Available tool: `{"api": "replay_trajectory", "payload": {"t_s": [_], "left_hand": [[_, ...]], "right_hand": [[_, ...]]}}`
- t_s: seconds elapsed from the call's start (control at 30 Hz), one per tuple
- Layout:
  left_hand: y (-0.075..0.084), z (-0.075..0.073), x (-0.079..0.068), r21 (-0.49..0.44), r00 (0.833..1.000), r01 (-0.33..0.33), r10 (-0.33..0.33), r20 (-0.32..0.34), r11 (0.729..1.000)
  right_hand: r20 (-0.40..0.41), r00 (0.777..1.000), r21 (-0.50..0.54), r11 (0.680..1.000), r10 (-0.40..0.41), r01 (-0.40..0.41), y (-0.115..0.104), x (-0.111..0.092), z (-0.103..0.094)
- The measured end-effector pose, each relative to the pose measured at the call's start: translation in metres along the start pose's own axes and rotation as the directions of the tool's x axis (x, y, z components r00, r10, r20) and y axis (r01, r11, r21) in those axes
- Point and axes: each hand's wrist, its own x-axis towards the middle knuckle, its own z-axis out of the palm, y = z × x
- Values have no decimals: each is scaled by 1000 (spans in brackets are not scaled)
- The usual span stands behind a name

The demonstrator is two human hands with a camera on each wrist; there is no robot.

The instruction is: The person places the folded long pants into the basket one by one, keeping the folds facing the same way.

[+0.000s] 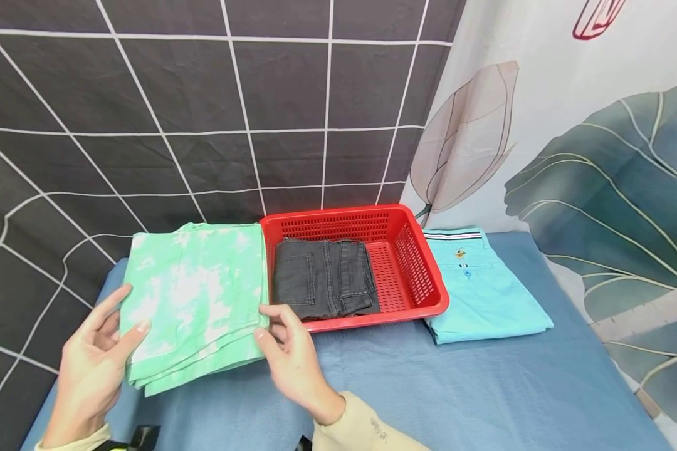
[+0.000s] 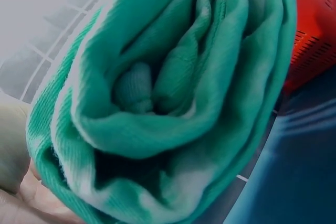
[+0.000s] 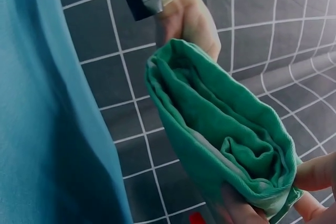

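A folded green-and-white tie-dye garment (image 1: 197, 294) is held up at the left, its face toward the head camera. My left hand (image 1: 93, 360) grips its left edge, thumb in front. On the right edge, my right hand (image 1: 293, 363) pinches the cloth between thumb and fingers. The left wrist view looks into the rolled layers of the garment (image 2: 152, 135). From the right wrist, the garment (image 3: 220, 124) shows end-on between both hands. Beside it, folded dark grey jeans (image 1: 321, 275) lie in the left part of a red plastic basket (image 1: 388, 269).
Folded light blue trousers (image 1: 485, 294) lie right of the basket, close against it. Everything rests on a blue cloth surface (image 1: 406, 388). A dark curtain with white grid lines (image 1: 203, 88) hangs behind, and a leaf-patterned white curtain (image 1: 541, 113) hangs at the right.
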Motion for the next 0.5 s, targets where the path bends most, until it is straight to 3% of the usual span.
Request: {"api": "replay_trajectory", "payload": {"t_s": [0.17, 0.37, 0.5], "left_hand": [[0, 8, 0, 8, 1000, -30, 30, -1, 1000], [0, 16, 2, 62, 999, -11, 13, -32, 998], [1, 21, 3, 44, 999, -10, 11, -35, 999]], "right_hand": [[-13, 1000, -13, 1000, 24, -24, -3, 1, -6], [-43, 999, -4, 1000, 28, -28, -5, 5, -10], [-35, 999, 24, 999, 28, -27, -7, 7, -15]]}}
